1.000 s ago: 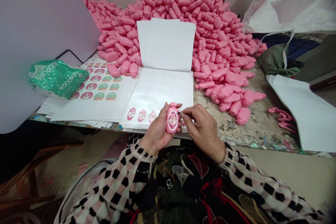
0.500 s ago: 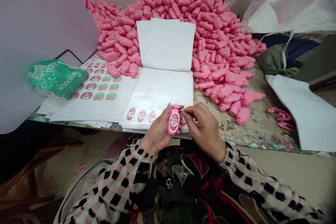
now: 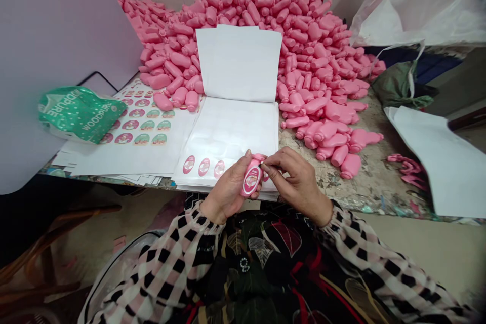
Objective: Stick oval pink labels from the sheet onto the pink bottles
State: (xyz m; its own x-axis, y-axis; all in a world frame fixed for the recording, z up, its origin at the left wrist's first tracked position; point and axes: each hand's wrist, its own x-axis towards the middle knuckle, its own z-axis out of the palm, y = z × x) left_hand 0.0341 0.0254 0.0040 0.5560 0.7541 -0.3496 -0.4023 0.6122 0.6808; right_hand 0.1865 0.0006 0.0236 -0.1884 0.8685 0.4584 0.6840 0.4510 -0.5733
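Note:
My left hand (image 3: 228,190) is wrapped round a small pink plastic bottle (image 3: 255,163), which tilts slightly to the right. An oval sticker (image 3: 251,180) with a white rim covers the bottle's front. Thumb and forefinger of my right hand (image 3: 292,179) are pinched together at the bottle's upper right edge. A tiny dark tip shows between them, too small to name. Beneath my hands lies a sheet of stickers (image 3: 235,131), with several oval labels (image 3: 204,167) along its near edge and bare backing above.
Pink bottles (image 3: 261,5) form a large heap at the back. White paper (image 3: 239,63) stands folded up against it. On the left, a green bag (image 3: 81,114) rests on printed label sheets (image 3: 146,154). Pink scraps (image 3: 408,169) and a white sheet (image 3: 436,157) lie right.
The bottle has turned and tipped a little to the right in my left hand. My right hand stays pinched at its edge, shifted only slightly.

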